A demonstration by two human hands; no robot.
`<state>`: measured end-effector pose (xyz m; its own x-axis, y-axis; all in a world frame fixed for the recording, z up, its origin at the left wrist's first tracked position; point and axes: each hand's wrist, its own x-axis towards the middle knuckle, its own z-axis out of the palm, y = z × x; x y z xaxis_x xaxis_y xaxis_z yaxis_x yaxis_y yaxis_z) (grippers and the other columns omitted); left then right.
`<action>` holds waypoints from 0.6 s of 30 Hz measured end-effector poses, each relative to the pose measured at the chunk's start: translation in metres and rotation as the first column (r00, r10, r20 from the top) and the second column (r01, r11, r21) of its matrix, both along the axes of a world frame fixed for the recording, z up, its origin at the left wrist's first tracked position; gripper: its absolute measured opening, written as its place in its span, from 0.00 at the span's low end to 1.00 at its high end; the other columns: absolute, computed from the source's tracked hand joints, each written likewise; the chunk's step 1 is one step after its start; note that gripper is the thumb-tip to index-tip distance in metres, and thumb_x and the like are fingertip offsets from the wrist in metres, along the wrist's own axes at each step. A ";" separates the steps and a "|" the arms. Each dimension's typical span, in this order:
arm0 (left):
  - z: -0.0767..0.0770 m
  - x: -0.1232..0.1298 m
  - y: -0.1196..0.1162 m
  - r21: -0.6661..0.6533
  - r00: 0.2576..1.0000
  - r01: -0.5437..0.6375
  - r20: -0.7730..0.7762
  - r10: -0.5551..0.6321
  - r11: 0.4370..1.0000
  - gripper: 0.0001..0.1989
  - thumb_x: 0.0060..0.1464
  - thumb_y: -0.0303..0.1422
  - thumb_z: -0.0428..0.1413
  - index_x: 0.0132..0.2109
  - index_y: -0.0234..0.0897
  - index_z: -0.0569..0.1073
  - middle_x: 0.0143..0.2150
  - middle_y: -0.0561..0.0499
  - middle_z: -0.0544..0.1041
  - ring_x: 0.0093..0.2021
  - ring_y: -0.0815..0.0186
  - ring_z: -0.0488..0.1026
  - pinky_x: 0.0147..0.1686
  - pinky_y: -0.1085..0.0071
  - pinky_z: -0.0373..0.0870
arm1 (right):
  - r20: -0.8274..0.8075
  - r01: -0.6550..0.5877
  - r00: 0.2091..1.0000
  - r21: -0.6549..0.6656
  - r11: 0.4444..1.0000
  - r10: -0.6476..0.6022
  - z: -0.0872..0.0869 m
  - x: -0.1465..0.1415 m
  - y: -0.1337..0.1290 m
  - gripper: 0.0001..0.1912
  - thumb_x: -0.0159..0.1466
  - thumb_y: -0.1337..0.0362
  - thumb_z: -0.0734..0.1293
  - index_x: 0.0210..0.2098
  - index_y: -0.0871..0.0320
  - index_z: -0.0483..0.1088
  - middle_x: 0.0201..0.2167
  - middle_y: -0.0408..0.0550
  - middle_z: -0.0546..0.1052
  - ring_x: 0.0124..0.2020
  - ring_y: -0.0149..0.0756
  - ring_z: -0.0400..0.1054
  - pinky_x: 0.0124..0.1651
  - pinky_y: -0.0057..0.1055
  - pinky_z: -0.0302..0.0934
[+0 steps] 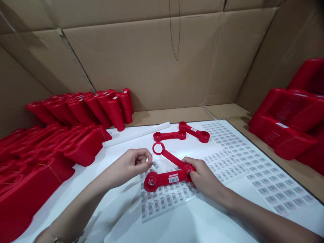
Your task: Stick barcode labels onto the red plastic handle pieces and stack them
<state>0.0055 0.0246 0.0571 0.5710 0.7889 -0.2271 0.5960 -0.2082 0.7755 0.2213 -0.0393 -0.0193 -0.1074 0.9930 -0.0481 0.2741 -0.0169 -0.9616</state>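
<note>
Red plastic link pieces, stacked and ring-ended, are gripped at their right end by my right hand. A white barcode label is stuck on the top of the stack. One single red link fans out from the same end, its open ring pointing up and left. My left hand is closed in a pinch just left of that ring, with a small barcode sticker at its fingertips. Below the held pieces lies a sheet of barcode stickers.
Two more red link stacks lie farther back. Many red stacks crowd the left side, others the right. A white rolled tube and further sticker sheets rest on the white table. Cardboard walls enclose it.
</note>
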 end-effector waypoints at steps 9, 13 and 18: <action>-0.026 0.034 -0.024 -0.190 0.960 -0.134 0.218 0.175 0.973 0.12 0.53 0.41 0.52 0.32 0.36 0.66 0.18 0.61 0.52 0.19 0.76 0.47 0.18 0.77 0.41 | 0.038 -0.013 0.999 0.055 0.998 0.010 0.011 -0.006 -0.007 0.13 0.48 0.77 0.52 0.23 0.57 0.63 0.18 0.37 0.65 0.20 0.27 0.58 0.24 0.24 0.51; -0.028 0.033 -0.023 -0.195 0.961 -0.137 0.210 0.177 0.971 0.12 0.54 0.41 0.52 0.32 0.36 0.66 0.17 0.62 0.53 0.18 0.76 0.47 0.17 0.78 0.42 | 0.037 -0.014 0.999 0.079 0.997 0.011 0.014 -0.006 -0.010 0.13 0.48 0.77 0.52 0.23 0.57 0.63 0.19 0.38 0.67 0.22 0.27 0.60 0.25 0.24 0.52; -0.022 0.038 -0.025 -0.169 0.960 -0.171 0.192 0.203 0.971 0.13 0.53 0.41 0.51 0.31 0.35 0.66 0.16 0.62 0.53 0.17 0.76 0.47 0.17 0.78 0.44 | 0.033 -0.016 0.999 0.082 0.996 0.014 0.014 -0.005 -0.012 0.13 0.48 0.77 0.52 0.23 0.57 0.63 0.20 0.38 0.68 0.22 0.28 0.60 0.25 0.24 0.52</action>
<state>0.0435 -0.0001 0.0346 0.4636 0.8521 -0.2430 0.4366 0.0189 0.8994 0.2159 -0.0516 -0.0057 -0.1220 0.9921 0.0302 0.3050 0.0664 -0.9500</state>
